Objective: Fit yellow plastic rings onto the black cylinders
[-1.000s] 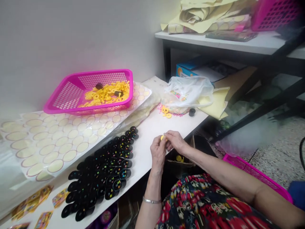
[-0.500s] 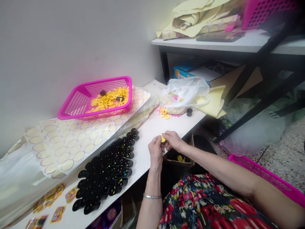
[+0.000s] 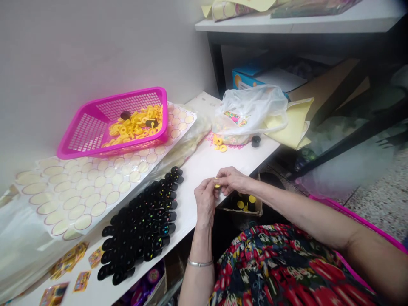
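My left hand (image 3: 205, 197) and my right hand (image 3: 232, 180) meet over the table's front edge. Both have their fingers pinched on a small yellow piece (image 3: 217, 183), mostly covered by the fingertips, so its full shape is hidden. Just below them an open cardboard box (image 3: 244, 212) holds several yellow discs (image 3: 240, 205) and something black. To the left, many small black cups (image 3: 140, 221) stand packed in rows, with coloured bits inside. Beyond my hands lie a few yellow rings (image 3: 222, 148) and a lone black cup (image 3: 256, 141).
A pink basket (image 3: 63, 146) with yellow rings rests on sheets of round stickers (image 3: 105, 182) by the wall. A white plastic bag (image 3: 255, 106) of coloured beads lies at the back. Picture cards (image 3: 82, 281) are at front left. A shelf (image 3: 287, 25) overhangs the back right.
My view has shifted, so the shelf sits higher and more of the cardboard box shows. Both hands stay together on the yellow piece, which is now more covered by my fingers.
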Demonstrator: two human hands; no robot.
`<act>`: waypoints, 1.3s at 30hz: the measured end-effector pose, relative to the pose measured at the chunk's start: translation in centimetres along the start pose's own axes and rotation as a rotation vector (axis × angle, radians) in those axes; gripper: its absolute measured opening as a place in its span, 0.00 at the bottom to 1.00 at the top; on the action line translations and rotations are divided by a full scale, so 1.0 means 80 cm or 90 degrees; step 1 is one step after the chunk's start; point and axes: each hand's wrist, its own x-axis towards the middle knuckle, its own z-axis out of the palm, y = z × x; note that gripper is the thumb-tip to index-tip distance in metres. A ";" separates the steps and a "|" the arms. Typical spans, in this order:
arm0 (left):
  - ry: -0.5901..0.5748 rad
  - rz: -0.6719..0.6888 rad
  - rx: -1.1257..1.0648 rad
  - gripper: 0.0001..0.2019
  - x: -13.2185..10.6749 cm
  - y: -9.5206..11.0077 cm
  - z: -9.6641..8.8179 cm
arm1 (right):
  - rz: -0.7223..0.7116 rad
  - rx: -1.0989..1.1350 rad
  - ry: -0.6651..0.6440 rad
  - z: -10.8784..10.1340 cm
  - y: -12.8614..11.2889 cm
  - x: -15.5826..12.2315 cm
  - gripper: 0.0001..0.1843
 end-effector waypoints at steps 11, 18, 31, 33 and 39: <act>-0.089 -0.045 0.036 0.10 0.016 0.004 -0.013 | 0.030 -0.066 -0.054 -0.012 -0.012 0.007 0.14; -0.107 -0.037 0.078 0.16 0.014 0.005 -0.013 | 0.000 -0.305 -0.099 -0.020 -0.019 0.023 0.16; -0.004 -0.031 0.039 0.15 0.020 -0.007 -0.004 | 0.090 -0.329 -0.154 -0.010 -0.040 0.024 0.17; 0.014 -0.033 0.043 0.16 0.018 -0.006 -0.005 | 0.063 -0.372 -0.143 -0.007 -0.042 0.020 0.15; -0.020 -0.003 0.057 0.20 0.005 -0.004 -0.006 | -0.170 -0.576 -0.154 -0.010 -0.041 0.007 0.13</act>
